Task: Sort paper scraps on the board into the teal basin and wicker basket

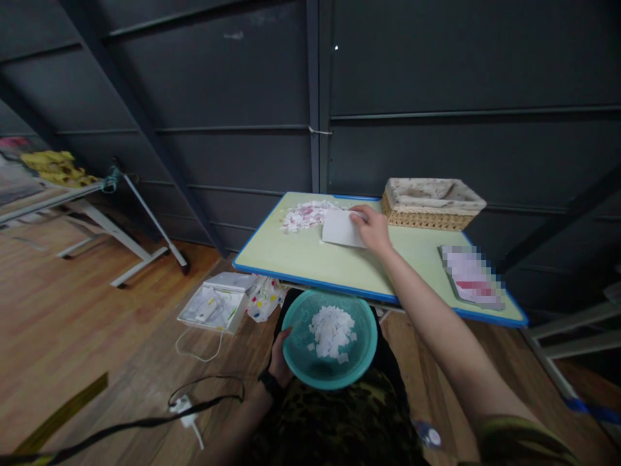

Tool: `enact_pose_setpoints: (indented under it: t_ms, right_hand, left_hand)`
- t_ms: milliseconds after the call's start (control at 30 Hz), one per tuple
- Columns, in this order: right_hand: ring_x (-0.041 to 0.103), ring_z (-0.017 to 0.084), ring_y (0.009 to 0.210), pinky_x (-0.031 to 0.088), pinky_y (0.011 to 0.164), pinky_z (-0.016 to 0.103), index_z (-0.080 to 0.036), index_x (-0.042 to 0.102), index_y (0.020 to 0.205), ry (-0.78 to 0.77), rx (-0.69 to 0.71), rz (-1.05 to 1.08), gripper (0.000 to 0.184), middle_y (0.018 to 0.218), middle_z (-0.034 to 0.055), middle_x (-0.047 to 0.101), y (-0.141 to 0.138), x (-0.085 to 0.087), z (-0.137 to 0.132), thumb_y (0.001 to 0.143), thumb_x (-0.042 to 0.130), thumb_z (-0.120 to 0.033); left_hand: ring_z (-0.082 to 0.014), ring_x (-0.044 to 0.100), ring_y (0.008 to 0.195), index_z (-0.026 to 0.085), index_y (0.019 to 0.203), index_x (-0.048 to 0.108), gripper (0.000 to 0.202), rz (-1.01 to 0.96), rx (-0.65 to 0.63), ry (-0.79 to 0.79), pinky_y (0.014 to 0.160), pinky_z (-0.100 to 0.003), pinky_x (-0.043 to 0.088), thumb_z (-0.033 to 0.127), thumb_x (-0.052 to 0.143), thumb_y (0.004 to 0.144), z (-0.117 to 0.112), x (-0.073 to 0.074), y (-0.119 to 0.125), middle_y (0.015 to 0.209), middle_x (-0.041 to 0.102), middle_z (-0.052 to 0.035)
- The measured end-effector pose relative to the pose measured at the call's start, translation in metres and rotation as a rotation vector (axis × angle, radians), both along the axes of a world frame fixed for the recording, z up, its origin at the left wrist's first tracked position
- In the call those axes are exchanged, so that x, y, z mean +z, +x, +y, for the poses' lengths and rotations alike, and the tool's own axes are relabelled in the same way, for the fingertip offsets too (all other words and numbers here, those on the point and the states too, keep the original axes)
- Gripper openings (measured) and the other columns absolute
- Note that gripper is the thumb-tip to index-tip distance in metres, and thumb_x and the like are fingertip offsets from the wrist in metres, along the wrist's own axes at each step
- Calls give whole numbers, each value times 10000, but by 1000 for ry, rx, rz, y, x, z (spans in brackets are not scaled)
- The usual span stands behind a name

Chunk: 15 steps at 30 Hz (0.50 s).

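Note:
My left hand (280,358) grips the rim of a teal plastic bowl (361,330) held below the table's near edge; a heap of white paper scraps (332,331) lies inside it. My right hand (371,228) reaches across the pale green table (301,255) and pinches a white card (341,228) standing on its edge against the tabletop. Just left of the card lies a pile of white and pink paper scraps (305,215).
A wicker basket (431,204) sits at the table's far right. A blurred booklet (471,276) lies near the right edge. On the wooden floor are an open white box (213,307), a cable with a plug (187,406), and a white-legged stand (121,213) at left.

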State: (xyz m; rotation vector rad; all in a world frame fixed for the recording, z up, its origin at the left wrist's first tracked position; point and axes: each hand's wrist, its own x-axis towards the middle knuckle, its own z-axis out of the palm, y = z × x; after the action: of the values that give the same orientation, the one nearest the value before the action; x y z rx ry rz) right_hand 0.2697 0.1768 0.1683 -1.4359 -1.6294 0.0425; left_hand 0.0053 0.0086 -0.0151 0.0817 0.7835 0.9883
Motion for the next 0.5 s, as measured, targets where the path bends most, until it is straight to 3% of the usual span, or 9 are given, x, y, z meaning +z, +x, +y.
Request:
enact_pose_setpoints:
  t_ms: [133,300,500]
  right_hand:
    - [598,217,941,435,829,333,-153,636,1041,-1,-15,72,336,1029,85,680,0,0,3,834,429,-316]
    - [593,219,944,420,854,352,-155,639,1003,-33,67,45,298,1025,82,674,-1,-2,4,786,484,-286]
    - [592,208,863,423,799,335,-131,638,913,-77,183,108,275,947,91,676,4,-2,2,720,562,-312]
  left_hand:
    - [-328,655,935,149,955,625,291,-10,-14,5,890,-460,461,291,641,702,1,1,0,913,734,-114]
    - [-335,648,959,134,1141,581,455,-14,-37,3,898,-462,458,300,624,720,0,9,2,1006,720,-132]
    - [-323,649,967,120,1173,569,451,11,10,26,910,-458,452,251,605,743,-2,11,4,993,726,-131]
